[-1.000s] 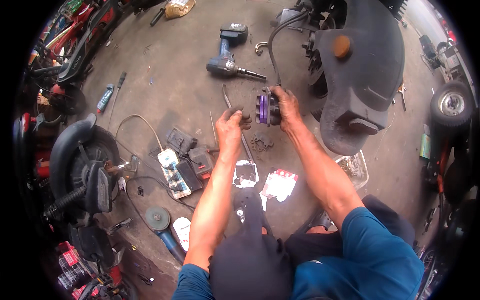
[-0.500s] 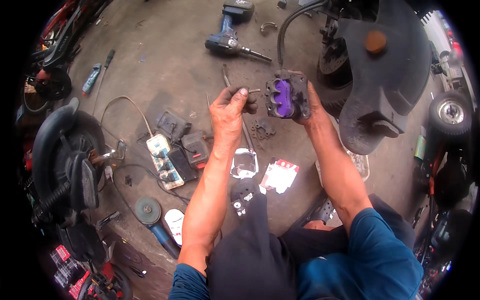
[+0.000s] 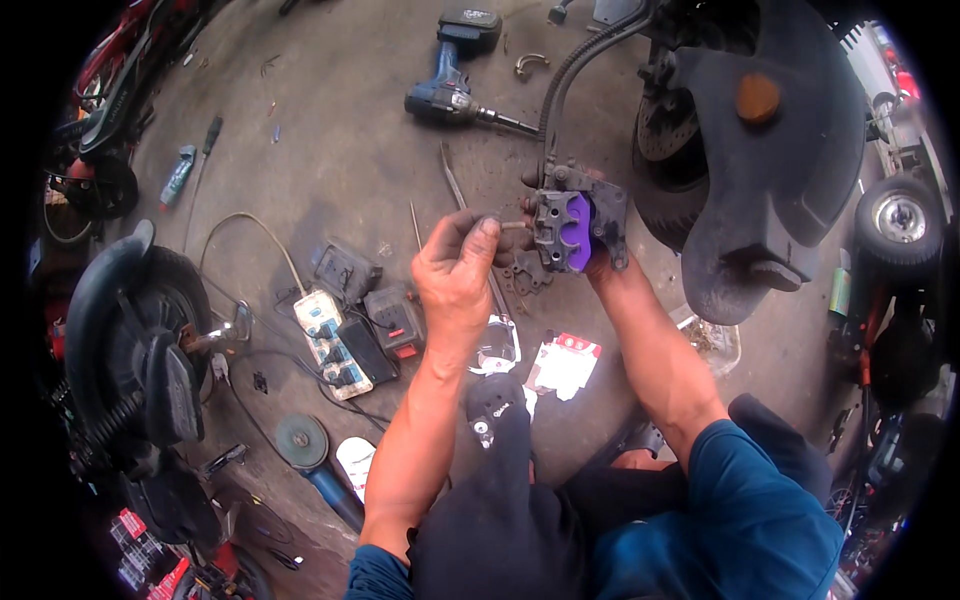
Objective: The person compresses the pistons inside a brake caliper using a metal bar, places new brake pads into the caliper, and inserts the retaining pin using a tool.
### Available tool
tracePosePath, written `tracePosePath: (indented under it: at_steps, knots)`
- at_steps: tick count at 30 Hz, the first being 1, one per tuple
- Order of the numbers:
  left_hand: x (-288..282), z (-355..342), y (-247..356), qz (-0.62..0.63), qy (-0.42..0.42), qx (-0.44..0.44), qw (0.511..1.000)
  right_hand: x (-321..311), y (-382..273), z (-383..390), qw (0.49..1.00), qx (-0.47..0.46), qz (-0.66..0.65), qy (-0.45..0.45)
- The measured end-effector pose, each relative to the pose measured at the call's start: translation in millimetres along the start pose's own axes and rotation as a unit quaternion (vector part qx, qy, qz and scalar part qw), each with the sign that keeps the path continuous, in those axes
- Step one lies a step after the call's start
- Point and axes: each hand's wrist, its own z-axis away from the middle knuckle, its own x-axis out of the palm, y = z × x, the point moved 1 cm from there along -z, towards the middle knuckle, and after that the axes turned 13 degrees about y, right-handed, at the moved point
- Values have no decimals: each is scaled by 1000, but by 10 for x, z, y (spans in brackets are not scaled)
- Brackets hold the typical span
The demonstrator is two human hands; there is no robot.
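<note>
A dark, grimy brake caliper [image 3: 556,228] with purple brake pads [image 3: 579,246] inside hangs on its hose in front of me. My right hand [image 3: 602,277] grips it from behind, most of the fingers hidden by the metal. Between the thumb and fingers of my left hand [image 3: 458,258] is a thin metal pin [image 3: 514,225]. The pin points right, its tip at or very near the caliper's left side; whether it has entered a hole I cannot tell. An old dark brake part [image 3: 526,272] lies on the floor just below.
The scooter's front fender [image 3: 735,190] and wheel stand at right. A blue impact wrench [image 3: 450,98] lies ahead. Left are a power strip [image 3: 330,340] with plugs and chargers, an angle grinder [image 3: 302,442] and a black wheel [image 3: 130,330]. A red-white card [image 3: 565,365] lies near my knees.
The caliper has come down toward me and turned, showing its pin-side face more to the left. My left hand has dropped slightly, and the pin is now close against the caliper.
</note>
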Motion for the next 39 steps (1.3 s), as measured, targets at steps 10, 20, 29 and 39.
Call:
tracePosePath:
  at_steps: [10, 20, 29, 39]
  knots:
    - [-399, -266, -98, -179, 60, -11, 982, 68, -65, -6, 999, 34, 36, 2]
    - [-958, -226, -893, -734, -194, 300, 578, -313, -140, -244, 996, 69, -22, -51]
    - [-939, -450, -690, -729, -205, 335, 561, -36, -34, -106, 998, 50, -12, -41]
    - [-450, 56, 647, -180, -42, 99, 978, -32, -139, -67, 994, 74, -37, -67]
